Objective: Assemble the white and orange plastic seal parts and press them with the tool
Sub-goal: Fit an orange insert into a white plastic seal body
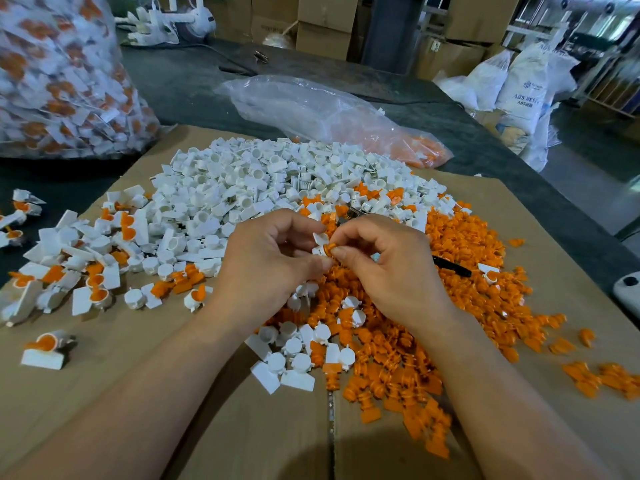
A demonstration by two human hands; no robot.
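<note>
Over the middle of the cardboard sheet [138,393], head view: both hands meet above the boundary between the two heaps.

- Left hand [266,258]: fingers curled, thumb and fingertips pinching a white part [319,240] by its flat tab end.
- Right hand [388,268]: fingers curled, thumb and forefinger pinching an orange part [331,247]. The orange part touches the round end of the white part. How far it is seated cannot be told, since the fingers cover the joint.
- Held pair sits between the two hands, raised clear of the heaps below.
- White heap [263,188]: loose white pieces, piled behind and to the left of the hands.
- Orange heap [433,306]: loose orange pieces, spread below and to the right of the hands. A few white pieces are mixed in near the wrists.
- Joined seals [90,268]: white bodies with orange inserts, scattered on the left part of the sheet, apart from the main heaps.
- Black handle [452,266]: lies on the orange heap, just right of the right hand, touched by neither hand. Cannot tell whether it belongs to the pressing tool.
- Clear bag [311,109]: lies behind the white heap on the dark table [180,84], with orange pieces in its right end.
- Large bag [59,81]: stands at far left, full of white and orange pieces.
- Cartons [325,22] and white sacks [519,81] stand at the back.
</note>
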